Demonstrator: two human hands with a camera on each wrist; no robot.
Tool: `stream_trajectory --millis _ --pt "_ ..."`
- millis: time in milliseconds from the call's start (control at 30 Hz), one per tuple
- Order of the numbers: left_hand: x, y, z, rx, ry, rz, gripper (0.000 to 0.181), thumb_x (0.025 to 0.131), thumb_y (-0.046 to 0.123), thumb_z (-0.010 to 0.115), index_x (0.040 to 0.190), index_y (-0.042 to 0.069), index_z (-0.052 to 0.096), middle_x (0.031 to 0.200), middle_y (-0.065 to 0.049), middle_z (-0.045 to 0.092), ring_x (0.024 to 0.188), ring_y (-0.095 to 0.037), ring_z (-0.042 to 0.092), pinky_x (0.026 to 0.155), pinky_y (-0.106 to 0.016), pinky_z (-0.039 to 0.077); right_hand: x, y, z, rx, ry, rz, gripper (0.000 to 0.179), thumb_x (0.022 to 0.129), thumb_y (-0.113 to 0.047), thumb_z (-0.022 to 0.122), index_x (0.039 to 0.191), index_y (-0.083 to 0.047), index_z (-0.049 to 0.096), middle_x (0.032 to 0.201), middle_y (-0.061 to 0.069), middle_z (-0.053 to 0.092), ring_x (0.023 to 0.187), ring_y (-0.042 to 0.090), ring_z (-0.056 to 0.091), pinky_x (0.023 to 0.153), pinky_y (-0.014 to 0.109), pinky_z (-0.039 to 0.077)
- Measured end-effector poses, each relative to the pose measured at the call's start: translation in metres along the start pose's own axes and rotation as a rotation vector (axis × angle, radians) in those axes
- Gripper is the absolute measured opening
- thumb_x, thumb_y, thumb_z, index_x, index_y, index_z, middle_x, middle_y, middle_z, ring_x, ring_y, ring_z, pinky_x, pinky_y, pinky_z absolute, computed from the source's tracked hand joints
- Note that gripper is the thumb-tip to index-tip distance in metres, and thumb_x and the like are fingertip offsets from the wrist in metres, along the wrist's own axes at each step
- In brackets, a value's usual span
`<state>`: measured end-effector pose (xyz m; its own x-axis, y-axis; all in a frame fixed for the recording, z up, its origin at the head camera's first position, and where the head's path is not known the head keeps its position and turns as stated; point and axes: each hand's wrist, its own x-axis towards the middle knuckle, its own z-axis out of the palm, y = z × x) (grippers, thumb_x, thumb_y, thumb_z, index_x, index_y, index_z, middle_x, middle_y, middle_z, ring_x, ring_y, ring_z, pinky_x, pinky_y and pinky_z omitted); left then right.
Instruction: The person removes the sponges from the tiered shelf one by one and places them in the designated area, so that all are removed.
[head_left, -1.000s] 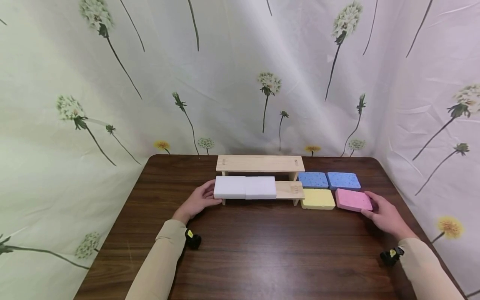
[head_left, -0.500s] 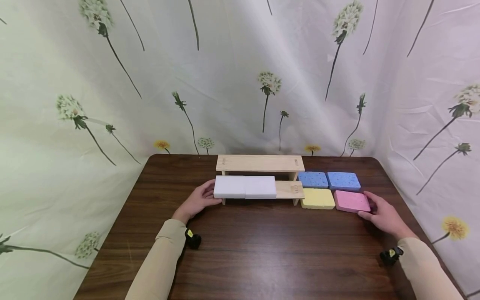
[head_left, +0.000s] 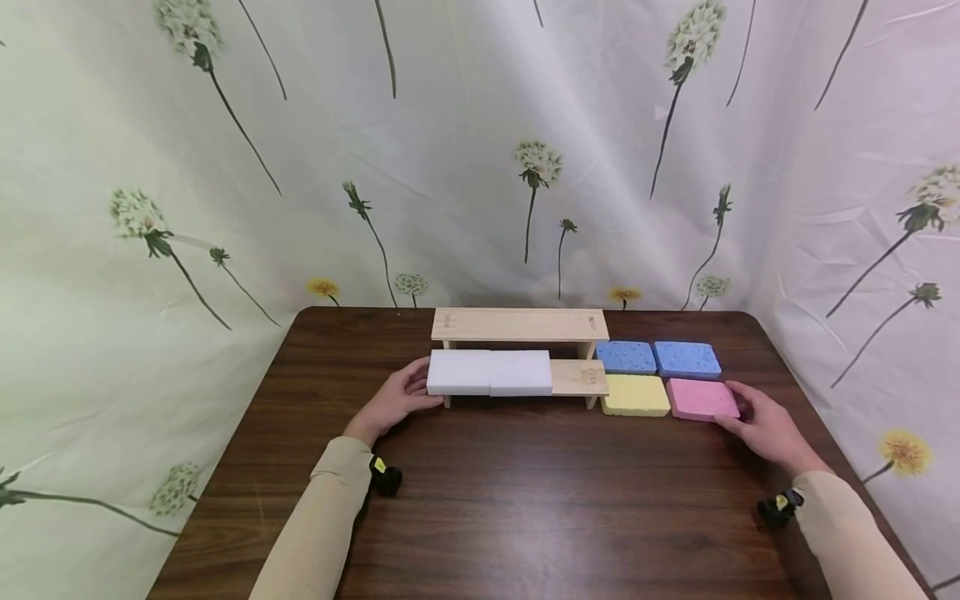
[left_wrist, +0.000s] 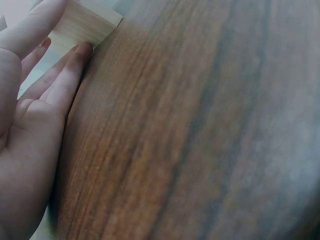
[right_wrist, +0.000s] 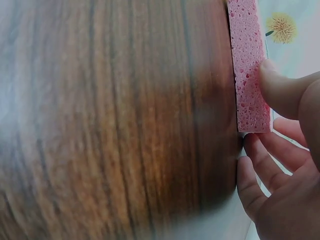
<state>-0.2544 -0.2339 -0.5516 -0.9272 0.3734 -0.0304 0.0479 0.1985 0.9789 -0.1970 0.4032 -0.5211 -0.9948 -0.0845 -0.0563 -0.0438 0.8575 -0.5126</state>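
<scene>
blocks (head_left: pixel 459 372): on front shelf (head_left: pixel 579 377), leftward
rear shelf (head_left: pixel 520 324): behind front shelf
sponges (head_left: pixel 635 396): two rows, right of shelves

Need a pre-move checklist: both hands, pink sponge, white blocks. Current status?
1. Right hand free of the pink sponge: not ok, thumb on it.
2. Pink sponge flat on the table: ok.
3. Pink sponge touching the yellow sponge: cannot tell.
4. White blocks resting on the lower shelf: ok, side by side.
5. Left hand at the lower shelf's left end: ok.
</scene>
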Motion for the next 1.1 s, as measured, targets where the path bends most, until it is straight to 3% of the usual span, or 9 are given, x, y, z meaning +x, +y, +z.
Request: stream_trajectory --millis 400,1100 --pt "0.0022 -0.0008 0.0001 -0.01 0.002 -0.002 0.084 0.092 0.004 0.081 0.162 0.002 0.034 0.155 -0.026 0.046 0.144 -0.041 0.047 0.111 -0.031 0.048 0.0054 -0.0045 -0.0001 0.001 -0.005 0.0 0.076 0.097 -0.025 0.077 0.152 0.012 0.039 0.143 0.042 0.049 0.124 0.055 0.052 0.104 0.073 0.043" --pt "0.0014 -0.0056 -0.0016 0.001 -0.001 0.006 0.085 0.093 0.008 0.082 0.162 0.002 0.033 0.156 -0.026 0.045 0.144 -0.041 0.047 0.112 -0.031 0.047 0.0045 -0.0079 -0.0001 -0.014 0.012 -0.024 0.075 0.097 -0.026 0.078 0.149 0.014 0.042 0.136 0.042 0.053 0.118 0.053 0.056 0.101 0.071 0.046"
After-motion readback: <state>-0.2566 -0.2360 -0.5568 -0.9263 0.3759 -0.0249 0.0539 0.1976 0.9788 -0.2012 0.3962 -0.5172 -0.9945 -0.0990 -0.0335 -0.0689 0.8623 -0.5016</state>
